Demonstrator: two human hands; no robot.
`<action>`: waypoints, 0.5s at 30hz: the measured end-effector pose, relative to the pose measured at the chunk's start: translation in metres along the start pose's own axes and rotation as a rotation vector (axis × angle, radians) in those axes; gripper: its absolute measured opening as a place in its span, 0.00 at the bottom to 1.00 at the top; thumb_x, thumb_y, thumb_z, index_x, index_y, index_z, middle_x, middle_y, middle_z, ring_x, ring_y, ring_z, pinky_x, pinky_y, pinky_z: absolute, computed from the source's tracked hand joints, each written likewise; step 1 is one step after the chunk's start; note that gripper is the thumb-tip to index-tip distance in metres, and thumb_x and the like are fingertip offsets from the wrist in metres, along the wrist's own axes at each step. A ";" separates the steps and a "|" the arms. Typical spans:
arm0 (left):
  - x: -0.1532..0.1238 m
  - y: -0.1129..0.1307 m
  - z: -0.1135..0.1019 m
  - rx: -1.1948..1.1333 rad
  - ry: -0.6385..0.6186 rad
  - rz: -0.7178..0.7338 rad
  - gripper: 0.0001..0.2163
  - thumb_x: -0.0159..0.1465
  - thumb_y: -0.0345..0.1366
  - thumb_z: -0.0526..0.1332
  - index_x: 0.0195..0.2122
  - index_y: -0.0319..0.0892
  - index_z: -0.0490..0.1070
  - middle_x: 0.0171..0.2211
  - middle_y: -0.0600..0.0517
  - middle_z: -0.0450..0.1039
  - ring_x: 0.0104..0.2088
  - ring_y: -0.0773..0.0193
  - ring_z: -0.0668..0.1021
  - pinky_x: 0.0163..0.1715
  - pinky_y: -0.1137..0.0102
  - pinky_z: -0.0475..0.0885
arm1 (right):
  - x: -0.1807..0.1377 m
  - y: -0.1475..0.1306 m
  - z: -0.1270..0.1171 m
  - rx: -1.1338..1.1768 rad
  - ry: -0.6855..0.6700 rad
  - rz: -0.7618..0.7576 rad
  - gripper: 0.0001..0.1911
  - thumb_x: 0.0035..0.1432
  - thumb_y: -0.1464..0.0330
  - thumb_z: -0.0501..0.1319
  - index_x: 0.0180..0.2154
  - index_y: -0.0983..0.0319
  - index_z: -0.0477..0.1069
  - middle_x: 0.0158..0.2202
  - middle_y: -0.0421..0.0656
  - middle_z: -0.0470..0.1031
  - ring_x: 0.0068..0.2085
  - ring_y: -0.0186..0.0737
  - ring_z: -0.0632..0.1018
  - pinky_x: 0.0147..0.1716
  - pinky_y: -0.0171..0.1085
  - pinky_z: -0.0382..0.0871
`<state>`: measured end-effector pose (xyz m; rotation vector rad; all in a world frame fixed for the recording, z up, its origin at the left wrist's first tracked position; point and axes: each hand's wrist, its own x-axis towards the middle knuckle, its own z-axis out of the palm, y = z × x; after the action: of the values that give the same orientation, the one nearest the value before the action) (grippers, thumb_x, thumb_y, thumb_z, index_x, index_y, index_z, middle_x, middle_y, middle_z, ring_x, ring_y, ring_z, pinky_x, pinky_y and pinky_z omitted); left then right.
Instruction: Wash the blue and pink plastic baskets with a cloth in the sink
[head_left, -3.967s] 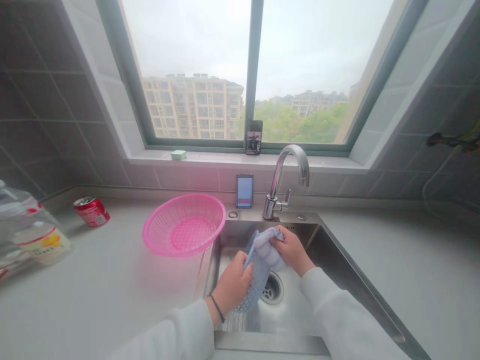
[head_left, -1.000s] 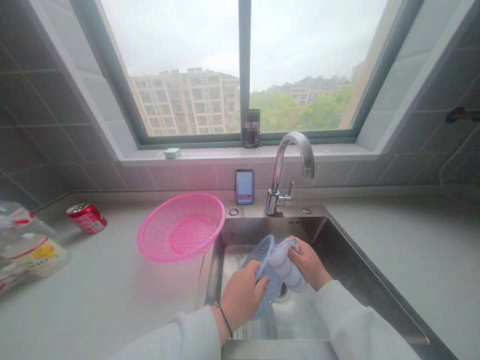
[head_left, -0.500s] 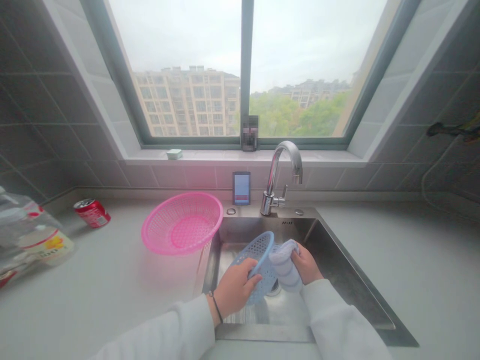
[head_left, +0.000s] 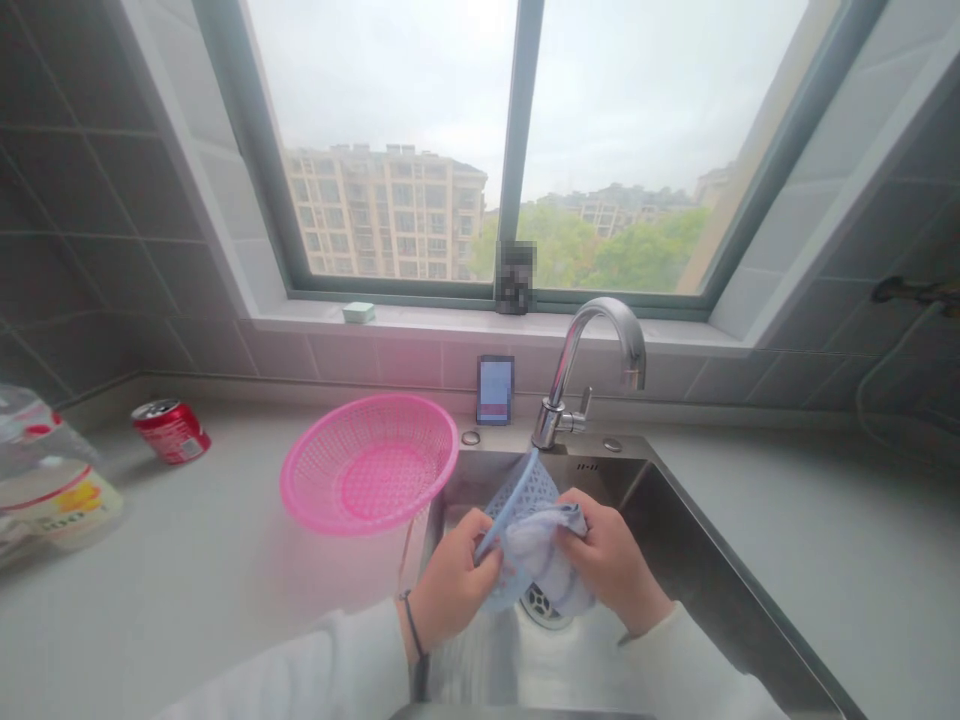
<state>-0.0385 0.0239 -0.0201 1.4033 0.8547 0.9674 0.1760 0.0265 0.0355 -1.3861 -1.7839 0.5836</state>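
Note:
Over the sink, my left hand (head_left: 459, 575) grips the rim of a light blue plastic basket (head_left: 531, 487) full of small holes. The basket is tilted up on its side, and the cloth covers part of it. In my right hand (head_left: 611, 553) is a pale, bunched-up cloth (head_left: 541, 545), fingers closed on its upper edge. The cloth lies against the basket; how firmly it presses I cannot tell. Below them the drain (head_left: 541, 606) shows in the floor of the steel sink (head_left: 697, 560).
A pink basket (head_left: 367, 480) sits on the counter left of the sink, near a red can (head_left: 171, 432) and a clear bottle (head_left: 52, 490). Behind the sink rises a chrome faucet (head_left: 559, 400). A phone-like screen (head_left: 495, 390) leans on the wall; a small green block (head_left: 358, 313) rests on the sill.
My right hand has brought the cloth leftward onto the blue basket. The basket has turned more upright, its rim now facing left. The whole view has shifted and tilted slightly.

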 end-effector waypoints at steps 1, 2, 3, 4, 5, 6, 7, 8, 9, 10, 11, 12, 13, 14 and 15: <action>0.000 -0.001 0.000 0.048 0.002 -0.015 0.06 0.62 0.37 0.60 0.35 0.43 0.63 0.26 0.55 0.72 0.26 0.65 0.75 0.28 0.72 0.67 | 0.003 0.003 -0.003 -0.040 0.000 0.012 0.16 0.55 0.55 0.59 0.26 0.60 0.68 0.22 0.38 0.72 0.26 0.38 0.71 0.26 0.35 0.61; 0.001 -0.002 0.001 0.088 0.002 -0.035 0.06 0.62 0.37 0.60 0.34 0.43 0.63 0.25 0.55 0.72 0.27 0.65 0.75 0.27 0.72 0.67 | 0.005 0.009 -0.007 -0.069 0.026 0.042 0.16 0.55 0.54 0.59 0.26 0.60 0.69 0.22 0.39 0.72 0.26 0.39 0.72 0.27 0.35 0.61; 0.001 -0.003 0.001 0.122 -0.003 -0.057 0.06 0.61 0.37 0.60 0.33 0.43 0.63 0.25 0.55 0.73 0.27 0.64 0.75 0.27 0.72 0.67 | 0.007 0.017 -0.012 -0.089 0.067 0.084 0.17 0.54 0.53 0.59 0.26 0.60 0.69 0.23 0.40 0.73 0.27 0.40 0.73 0.27 0.35 0.62; 0.001 -0.003 0.003 0.145 -0.010 -0.075 0.07 0.61 0.38 0.61 0.33 0.43 0.63 0.25 0.55 0.73 0.27 0.64 0.76 0.27 0.72 0.67 | 0.007 0.025 -0.017 -0.098 0.114 0.128 0.19 0.54 0.51 0.58 0.26 0.60 0.69 0.23 0.40 0.73 0.27 0.41 0.74 0.27 0.36 0.62; 0.001 -0.003 0.004 0.162 -0.018 -0.091 0.08 0.60 0.38 0.62 0.32 0.43 0.63 0.25 0.55 0.72 0.27 0.64 0.76 0.27 0.72 0.67 | 0.007 0.032 -0.021 -0.098 0.155 0.167 0.20 0.54 0.50 0.58 0.26 0.60 0.69 0.23 0.41 0.74 0.28 0.42 0.74 0.28 0.36 0.63; 0.001 -0.003 0.005 0.170 -0.024 -0.105 0.09 0.59 0.39 0.63 0.31 0.43 0.63 0.25 0.56 0.72 0.27 0.63 0.76 0.27 0.72 0.67 | 0.006 0.036 -0.023 -0.089 0.182 0.190 0.20 0.54 0.50 0.57 0.26 0.60 0.69 0.23 0.41 0.74 0.28 0.42 0.74 0.28 0.36 0.64; 0.002 -0.002 0.007 0.163 -0.021 -0.124 0.09 0.59 0.40 0.63 0.31 0.43 0.63 0.24 0.56 0.70 0.26 0.63 0.76 0.26 0.72 0.67 | 0.003 0.038 -0.023 -0.071 0.190 0.193 0.20 0.55 0.50 0.57 0.26 0.60 0.68 0.23 0.41 0.74 0.28 0.42 0.74 0.28 0.36 0.64; 0.002 -0.001 0.008 0.154 -0.024 -0.146 0.10 0.59 0.41 0.62 0.32 0.42 0.64 0.24 0.56 0.70 0.26 0.63 0.76 0.25 0.72 0.68 | -0.001 0.038 -0.022 -0.044 0.175 0.174 0.20 0.55 0.50 0.56 0.26 0.60 0.68 0.23 0.41 0.73 0.27 0.41 0.73 0.27 0.36 0.63; 0.002 0.001 0.009 0.139 -0.018 -0.165 0.10 0.58 0.42 0.62 0.33 0.42 0.65 0.24 0.56 0.69 0.25 0.63 0.76 0.24 0.72 0.69 | -0.005 0.035 -0.019 -0.010 0.136 0.137 0.19 0.56 0.51 0.56 0.26 0.60 0.68 0.23 0.40 0.72 0.26 0.40 0.72 0.26 0.35 0.63; 0.003 0.002 0.009 0.131 -0.067 -0.189 0.11 0.58 0.41 0.63 0.37 0.41 0.68 0.26 0.55 0.71 0.26 0.63 0.76 0.23 0.72 0.70 | -0.009 0.031 -0.015 0.022 0.077 0.089 0.18 0.56 0.52 0.56 0.26 0.60 0.68 0.23 0.40 0.72 0.26 0.39 0.72 0.26 0.35 0.63; 0.003 0.003 0.009 0.132 -0.138 -0.214 0.14 0.56 0.40 0.64 0.41 0.40 0.70 0.29 0.54 0.73 0.26 0.63 0.76 0.22 0.72 0.70 | -0.013 0.027 -0.012 0.046 0.010 0.042 0.17 0.56 0.53 0.57 0.26 0.60 0.68 0.23 0.39 0.72 0.26 0.38 0.71 0.26 0.35 0.62; 0.003 0.004 0.009 0.139 -0.186 -0.234 0.15 0.55 0.39 0.64 0.43 0.40 0.72 0.33 0.52 0.74 0.26 0.63 0.77 0.21 0.73 0.70 | -0.015 0.024 -0.010 0.059 -0.044 0.009 0.16 0.56 0.54 0.57 0.26 0.60 0.69 0.23 0.39 0.73 0.26 0.38 0.71 0.27 0.35 0.62; 0.003 0.004 0.008 0.144 -0.202 -0.242 0.15 0.56 0.40 0.63 0.43 0.39 0.73 0.33 0.52 0.74 0.27 0.64 0.77 0.21 0.73 0.70 | -0.017 0.024 -0.009 0.062 -0.071 0.000 0.15 0.55 0.55 0.58 0.26 0.60 0.69 0.24 0.39 0.73 0.27 0.38 0.72 0.28 0.35 0.63; 0.003 0.004 0.008 0.136 -0.209 -0.244 0.15 0.57 0.41 0.63 0.43 0.39 0.74 0.32 0.52 0.74 0.26 0.64 0.76 0.21 0.73 0.70 | -0.017 0.026 -0.009 0.057 -0.062 0.019 0.15 0.55 0.56 0.59 0.27 0.60 0.69 0.24 0.39 0.74 0.28 0.38 0.72 0.29 0.35 0.63; 0.003 0.003 0.007 0.130 -0.202 -0.237 0.15 0.57 0.41 0.63 0.42 0.38 0.75 0.31 0.52 0.73 0.26 0.64 0.76 0.21 0.73 0.70 | -0.016 0.030 -0.011 0.043 -0.018 0.062 0.15 0.56 0.55 0.59 0.27 0.60 0.69 0.25 0.39 0.74 0.28 0.39 0.72 0.30 0.35 0.63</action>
<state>-0.0310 0.0233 -0.0165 1.4439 0.9199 0.5881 0.2037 0.0193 0.0144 -1.4150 -1.7375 0.6654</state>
